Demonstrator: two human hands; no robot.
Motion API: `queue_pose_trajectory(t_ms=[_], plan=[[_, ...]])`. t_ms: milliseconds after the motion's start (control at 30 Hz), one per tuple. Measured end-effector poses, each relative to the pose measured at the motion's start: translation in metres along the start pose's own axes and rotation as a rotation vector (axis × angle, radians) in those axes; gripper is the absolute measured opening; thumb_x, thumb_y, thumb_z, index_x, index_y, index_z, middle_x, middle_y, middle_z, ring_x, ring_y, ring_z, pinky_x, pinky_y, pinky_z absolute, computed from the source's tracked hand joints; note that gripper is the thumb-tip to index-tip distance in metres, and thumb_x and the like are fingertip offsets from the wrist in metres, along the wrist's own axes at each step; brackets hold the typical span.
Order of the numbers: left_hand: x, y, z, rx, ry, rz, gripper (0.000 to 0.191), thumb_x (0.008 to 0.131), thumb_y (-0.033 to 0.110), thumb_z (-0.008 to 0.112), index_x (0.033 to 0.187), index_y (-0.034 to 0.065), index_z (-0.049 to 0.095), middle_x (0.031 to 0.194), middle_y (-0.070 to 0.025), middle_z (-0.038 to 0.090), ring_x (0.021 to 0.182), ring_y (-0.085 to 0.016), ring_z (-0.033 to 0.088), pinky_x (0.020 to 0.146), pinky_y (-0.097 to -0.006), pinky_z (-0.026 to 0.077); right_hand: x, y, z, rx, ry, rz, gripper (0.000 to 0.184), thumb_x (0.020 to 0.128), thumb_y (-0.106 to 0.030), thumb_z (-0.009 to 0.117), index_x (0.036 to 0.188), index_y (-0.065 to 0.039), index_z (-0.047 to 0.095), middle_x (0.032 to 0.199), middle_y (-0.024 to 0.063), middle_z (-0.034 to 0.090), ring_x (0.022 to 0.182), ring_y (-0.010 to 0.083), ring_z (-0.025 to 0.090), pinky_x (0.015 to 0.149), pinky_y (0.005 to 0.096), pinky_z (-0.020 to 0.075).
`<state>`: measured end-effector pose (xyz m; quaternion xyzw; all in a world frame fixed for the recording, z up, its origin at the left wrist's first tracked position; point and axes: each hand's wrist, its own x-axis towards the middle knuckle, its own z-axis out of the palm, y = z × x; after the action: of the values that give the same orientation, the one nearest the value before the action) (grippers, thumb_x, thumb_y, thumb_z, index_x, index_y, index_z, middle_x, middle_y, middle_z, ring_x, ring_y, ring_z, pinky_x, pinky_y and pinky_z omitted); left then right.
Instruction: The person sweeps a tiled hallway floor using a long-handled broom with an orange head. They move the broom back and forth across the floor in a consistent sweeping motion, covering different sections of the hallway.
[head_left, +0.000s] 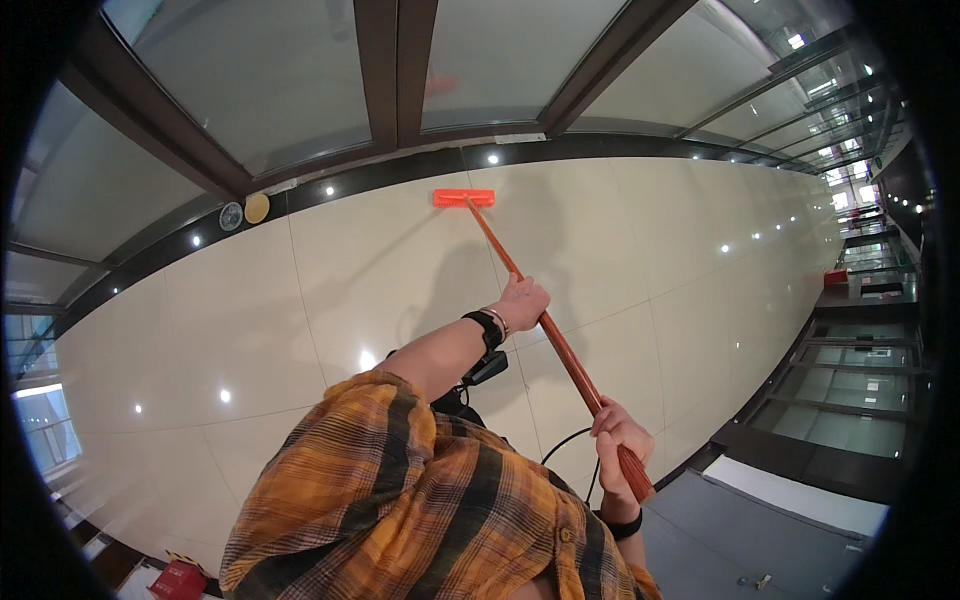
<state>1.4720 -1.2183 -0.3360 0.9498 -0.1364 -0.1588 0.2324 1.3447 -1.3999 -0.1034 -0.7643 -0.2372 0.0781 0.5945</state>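
Observation:
A long-handled floor brush with an orange plastic head reaches out in front of me. Its head rests on the glossy beige tiled floor, a short way from the dark border below the glass doors. The reddish-brown handle slants from the head toward my lower right. My left hand is wrapped around the handle near its middle, with a black band and a bracelet on the wrist. Close to the handle's near end, my right hand grips it too. The underside of the brush head is hidden.
Brown-framed glass doors line the far side. Two small round discs lie by the frame at left. A red box stands at lower left. A black cable loops beside my body. A grey door is at lower right.

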Motion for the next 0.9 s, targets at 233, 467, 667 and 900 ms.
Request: queue_pose_trajectory(t_ms=[233, 467, 667, 900], plan=[[-0.039, 0.071, -0.002, -0.154, -0.122, 0.392, 0.012, 0.073, 0.015, 0.066, 0.083, 0.0077, 0.065, 0.082, -0.0139, 0.067, 0.082, -0.037, 0.066, 0.064, -0.0477, 0.052, -0.016, -0.081, -0.047, 0.135, 0.217, -0.032, 0.042, 0.081, -0.019, 0.065, 0.054, -0.008, 0.035, 0.047, 0.0036, 0.041, 0.04, 0.0174, 0.044, 0.082, 0.045, 0.0504], [-0.032, 0.062, -0.001, 0.017, -0.049, 0.504, 0.012, 0.073, 0.019, 0.068, 0.082, 0.0136, 0.062, 0.078, -0.0067, 0.062, 0.092, -0.028, 0.06, 0.102, -0.0606, 0.03, -0.019, -0.083, -0.028, 0.128, 0.211, -0.083, 0.042, 0.084, -0.021, 0.064, 0.056, -0.008, 0.036, 0.052, 0.0053, 0.043, 0.044, 0.0195, 0.052, 0.082, 0.0447, 0.0517], [0.009, 0.025, -0.006, -0.031, 0.128, 0.204, 0.023, 0.072, 0.021, 0.07, 0.09, 0.0101, 0.061, 0.09, -0.0077, 0.063, 0.098, -0.03, 0.058, 0.096, -0.0542, 0.038, 0.021, -0.037, -0.013, 0.02, 0.215, -0.042, 0.038, 0.088, -0.012, 0.056, 0.056, -0.005, 0.037, 0.055, 0.005, 0.047, 0.051, 0.0168, 0.047, 0.086, 0.0471, 0.0497], [-0.044, 0.036, -0.16, -0.469, 0.03, 0.445, 0.094, 0.07, 0.039, 0.082, 0.143, 0.0023, 0.034, 0.145, -0.0185, 0.039, 0.137, -0.035, 0.035, 0.113, -0.0422, 0.031, 0.062, -0.037, -0.027, -0.008, 0.304, 0.076, 0.022, 0.088, -0.005, 0.055, 0.067, 0.003, 0.06, 0.066, 0.006, 0.059, 0.066, 0.0146, 0.057, 0.074, 0.0308, 0.0505]])
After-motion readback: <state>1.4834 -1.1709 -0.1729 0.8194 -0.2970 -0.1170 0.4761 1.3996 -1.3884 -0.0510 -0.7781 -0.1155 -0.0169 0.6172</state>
